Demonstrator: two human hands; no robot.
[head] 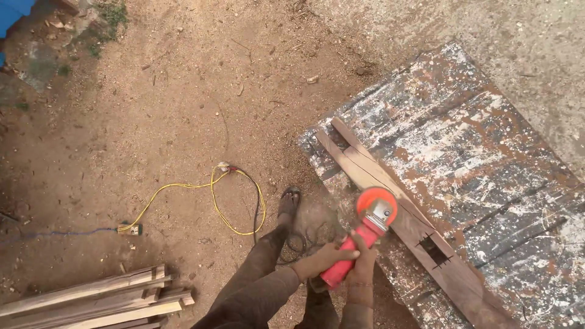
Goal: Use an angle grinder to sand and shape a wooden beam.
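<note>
We grip one red grinder (359,237): left hand (329,256) and right hand (364,259) wrapped round it, over plank (414,225) on the paint-spattered bench (481,158), right.

Seen from above, the person's wearing dusty dark brown trousers (256,292), kinda loose with creases around the knee. There's a dark open sandal with straps (289,203) on the 1 foot that shows. Both forearms are bare, no sleeves reaching them. The right wrist has a thin beaded bracelet (360,284) around it. No gloves on either hand.
</note>
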